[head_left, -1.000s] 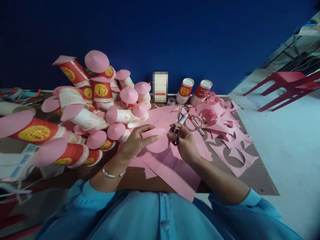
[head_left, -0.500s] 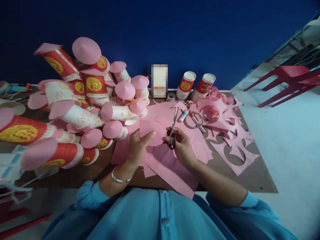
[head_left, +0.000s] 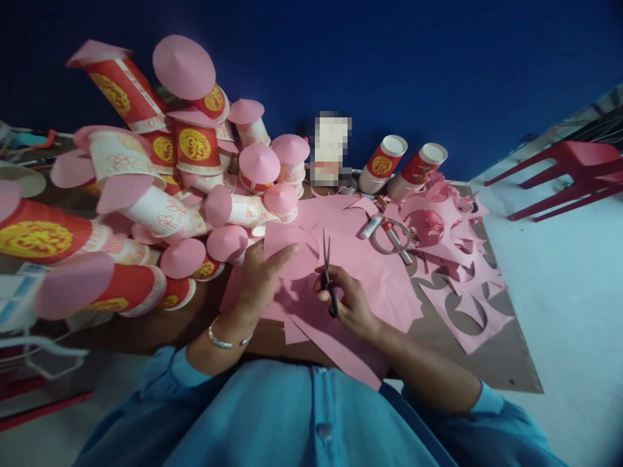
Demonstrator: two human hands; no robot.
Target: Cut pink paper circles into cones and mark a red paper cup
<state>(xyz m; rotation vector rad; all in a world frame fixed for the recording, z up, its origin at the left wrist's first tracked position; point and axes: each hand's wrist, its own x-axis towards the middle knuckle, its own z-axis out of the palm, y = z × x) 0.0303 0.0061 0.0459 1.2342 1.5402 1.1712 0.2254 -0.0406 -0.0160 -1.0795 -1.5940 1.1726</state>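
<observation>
My left hand grips a partly rounded piece of pink paper, with the thumb on top of it. Black-handled scissors are in my right hand, the fingers closed on the handles. Their blades point away from me, slightly parted, just to the right of the held paper and apart from its edge. Beneath both hands lie larger pink paper sheets, spread over the brown table.
Paper cups with pink cone tops crowd the left side. Two cup stacks stand at the back, near a glue stick and a tape roll. Pink offcuts cover the right side. A red stool stands beyond.
The scissors have moved down and left in view, and their blades now show parted. My left hand still holds the pink paper. The whole view has shifted and tilted slightly.
</observation>
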